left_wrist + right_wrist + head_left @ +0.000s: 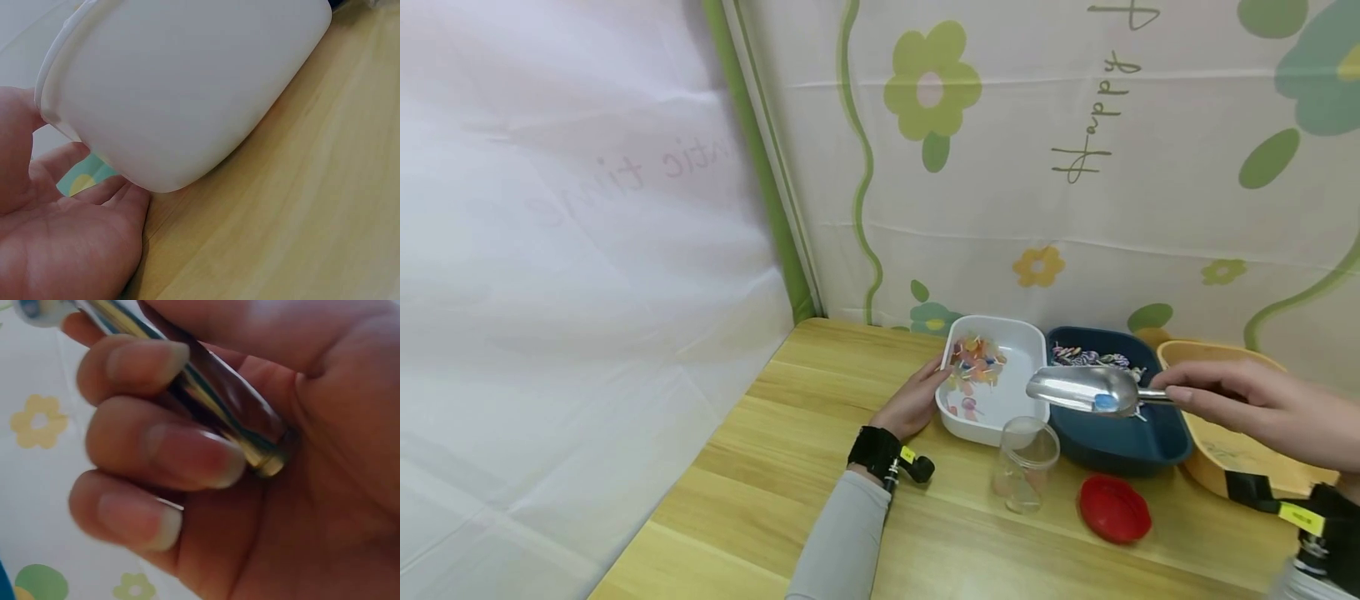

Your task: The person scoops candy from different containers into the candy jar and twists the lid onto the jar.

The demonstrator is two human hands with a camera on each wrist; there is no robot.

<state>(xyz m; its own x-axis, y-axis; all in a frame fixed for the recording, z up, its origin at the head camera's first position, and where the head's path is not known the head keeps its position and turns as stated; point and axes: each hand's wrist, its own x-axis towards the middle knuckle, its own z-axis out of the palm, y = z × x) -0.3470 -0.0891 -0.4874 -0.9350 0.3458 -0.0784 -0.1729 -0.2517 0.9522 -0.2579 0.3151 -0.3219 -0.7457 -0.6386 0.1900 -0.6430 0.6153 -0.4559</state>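
Observation:
My left hand holds the left side of a white plastic bin, with a digit at the rim and other fingers low against the wall. Small colourful wrapped pieces, some with white stick-like ends, lie in its left half. In my right hand is the handle of a shiny metal scoop, fingers curled round it in the right wrist view. The scoop hangs level over the dark blue bin; a small blue patch shows in its bowl, whether piece or reflection I cannot tell.
A clear plastic jar stands uncovered before the white bin. Beside it lies a red lid. Striped twisted pieces sit in the dark blue bin. A yellow bin is at the right, partly behind my right hand. A printed curtain borders the table.

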